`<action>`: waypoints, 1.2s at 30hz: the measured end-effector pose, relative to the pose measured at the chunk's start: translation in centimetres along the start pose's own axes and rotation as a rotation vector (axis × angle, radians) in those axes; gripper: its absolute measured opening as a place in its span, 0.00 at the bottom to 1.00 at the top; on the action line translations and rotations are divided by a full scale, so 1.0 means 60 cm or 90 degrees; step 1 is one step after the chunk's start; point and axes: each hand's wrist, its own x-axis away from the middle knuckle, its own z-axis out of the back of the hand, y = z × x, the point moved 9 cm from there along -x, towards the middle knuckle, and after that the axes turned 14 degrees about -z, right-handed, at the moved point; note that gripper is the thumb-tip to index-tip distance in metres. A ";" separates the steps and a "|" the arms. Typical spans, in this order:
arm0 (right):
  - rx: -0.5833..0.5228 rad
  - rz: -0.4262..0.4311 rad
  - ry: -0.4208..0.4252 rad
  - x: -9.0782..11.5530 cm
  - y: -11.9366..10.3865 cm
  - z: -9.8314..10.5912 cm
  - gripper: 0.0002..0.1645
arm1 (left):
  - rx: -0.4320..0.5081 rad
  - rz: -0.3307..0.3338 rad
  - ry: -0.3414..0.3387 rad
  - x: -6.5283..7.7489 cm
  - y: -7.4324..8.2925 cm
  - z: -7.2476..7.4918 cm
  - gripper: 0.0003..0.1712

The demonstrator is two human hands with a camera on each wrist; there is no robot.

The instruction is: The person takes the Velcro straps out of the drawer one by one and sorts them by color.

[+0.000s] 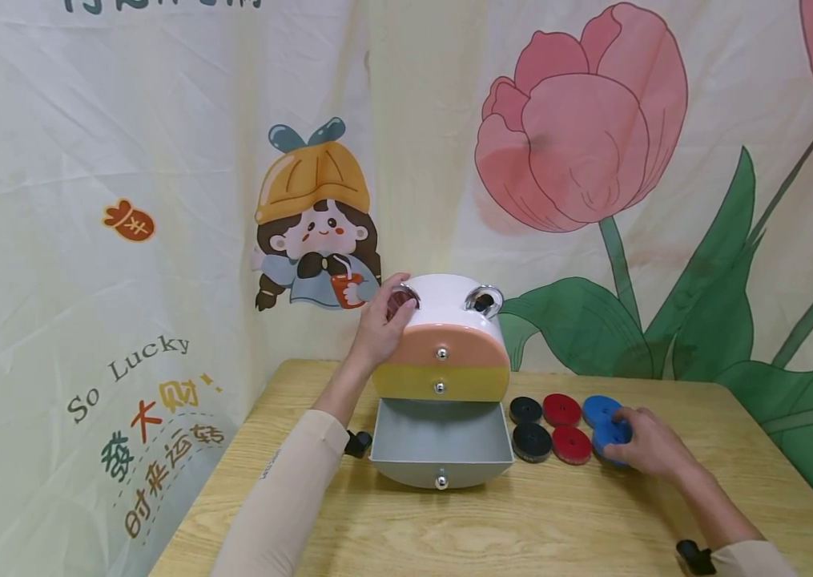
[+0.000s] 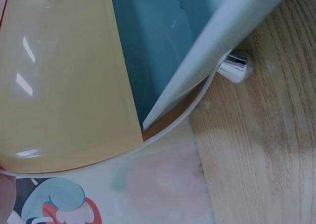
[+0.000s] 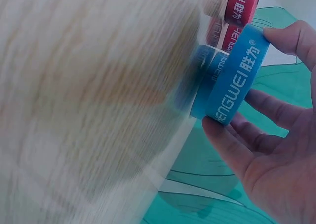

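Observation:
My left hand (image 1: 379, 327) holds the upper left of a small animal-shaped drawer cabinet (image 1: 442, 298), with fingers and thumb about its left silver-ringed eye. The cabinet's bottom grey drawer (image 1: 442, 462) stands pulled out; its orange drawer (image 1: 460, 340) and yellow drawer (image 1: 474, 385) are closed. In the right wrist view, my right hand (image 3: 279, 157) pinches a blue tape roll (image 3: 241, 75) by its edge between thumb and fingers. A second blue tape roll (image 1: 599, 409) lies just behind it.
Two red tape rolls (image 1: 572, 445) and two black tape rolls (image 1: 532, 443) lie between the cabinet and the blue ones. Everything stands on a wooden table (image 1: 536, 529). A printed cloth (image 1: 428, 160) with tulips hangs behind the table's back edge.

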 end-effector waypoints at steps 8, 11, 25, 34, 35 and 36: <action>0.015 0.009 -0.017 0.007 -0.004 -0.002 0.40 | -0.008 0.003 0.000 0.001 0.000 0.001 0.28; 0.017 0.007 -0.025 0.007 -0.002 -0.007 0.40 | -0.009 0.002 -0.002 0.001 -0.001 0.001 0.28; 0.014 -0.010 -0.041 0.000 0.007 -0.016 0.42 | -0.007 0.001 -0.002 0.000 0.003 0.002 0.28; 0.027 -0.012 -0.079 -0.001 0.008 -0.008 0.50 | -0.012 0.007 -0.004 -0.001 0.001 0.002 0.27; 0.026 -0.015 -0.077 0.000 0.008 -0.006 0.50 | -0.011 0.007 -0.004 -0.001 0.000 0.002 0.27; 0.024 -0.015 -0.071 0.001 0.007 -0.003 0.49 | -0.010 0.008 -0.004 -0.001 0.000 0.001 0.27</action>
